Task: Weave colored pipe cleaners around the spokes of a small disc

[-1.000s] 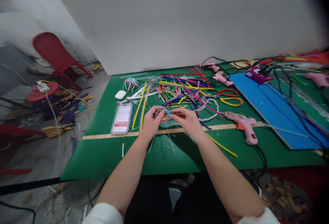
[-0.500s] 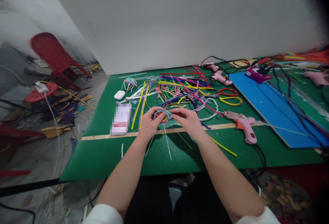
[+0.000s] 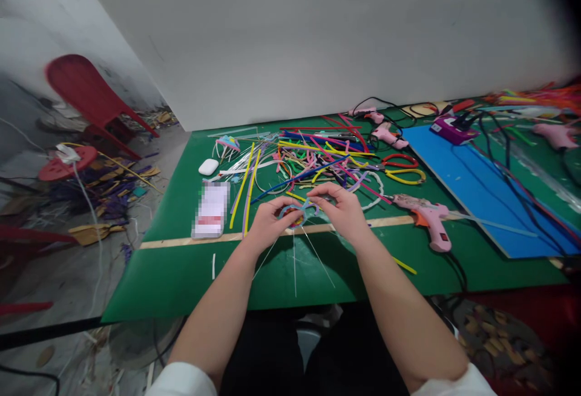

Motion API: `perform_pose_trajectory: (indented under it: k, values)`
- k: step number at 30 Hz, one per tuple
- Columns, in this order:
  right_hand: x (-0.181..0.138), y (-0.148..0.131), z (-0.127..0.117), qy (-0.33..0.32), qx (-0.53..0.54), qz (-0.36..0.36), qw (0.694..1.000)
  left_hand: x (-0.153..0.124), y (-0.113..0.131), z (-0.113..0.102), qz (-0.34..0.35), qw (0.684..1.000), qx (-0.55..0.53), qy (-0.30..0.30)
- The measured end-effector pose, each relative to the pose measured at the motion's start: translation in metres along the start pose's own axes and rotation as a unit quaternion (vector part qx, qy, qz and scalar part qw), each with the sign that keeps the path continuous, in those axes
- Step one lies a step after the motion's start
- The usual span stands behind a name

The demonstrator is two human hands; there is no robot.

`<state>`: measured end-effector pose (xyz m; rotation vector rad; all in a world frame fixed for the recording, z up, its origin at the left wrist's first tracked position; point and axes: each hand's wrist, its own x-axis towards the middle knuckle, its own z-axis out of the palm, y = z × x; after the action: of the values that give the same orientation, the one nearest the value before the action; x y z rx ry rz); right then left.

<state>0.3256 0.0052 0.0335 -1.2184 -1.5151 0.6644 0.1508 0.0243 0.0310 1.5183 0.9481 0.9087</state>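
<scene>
My left hand (image 3: 269,221) is closed on the edge of a small round coil of coloured pipe cleaners (image 3: 298,221), red and yellow inside with a light blue rim. Thin white wires (image 3: 295,263) spread out from the coil toward me. My right hand (image 3: 341,209) pinches a light blue pipe cleaner (image 3: 307,203) at the coil's far right side. Fingers hide part of the coil. Beyond my hands lies a tangled heap of colourful pipe cleaners (image 3: 313,163). A small dome with a light blue and pink top (image 3: 227,143) stands on the left.
A pink glue gun (image 3: 429,217) lies to the right, beside a blue board (image 3: 490,196). Red and yellow handled pliers (image 3: 405,176) rest behind it. On the left are a phone (image 3: 211,209) and a white case (image 3: 208,167). A white panel (image 3: 318,45) stands behind the green table (image 3: 181,281).
My right hand has lifted slightly and shifted, now pinching the light blue strand above the coil. The coil has moved a little right and down. The camera view has shifted slightly.
</scene>
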Motion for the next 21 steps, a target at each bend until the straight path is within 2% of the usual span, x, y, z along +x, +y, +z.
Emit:
perform_pose_trajectory:
  k: [7,15,21]
  values:
    - [0.001,0.001,-0.001,-0.008,-0.024,-0.015,1.000,0.000,0.000,-0.001,0.015,1.000,0.023,-0.012]
    - [0.000,-0.003,0.002,-0.057,-0.028,-0.034,0.997,0.003,-0.002,-0.002,0.015,0.993,-0.038,0.109]
    - [-0.002,-0.006,0.010,-0.078,-0.001,0.013,0.997,0.007,-0.008,0.000,0.019,0.988,-0.056,0.144]
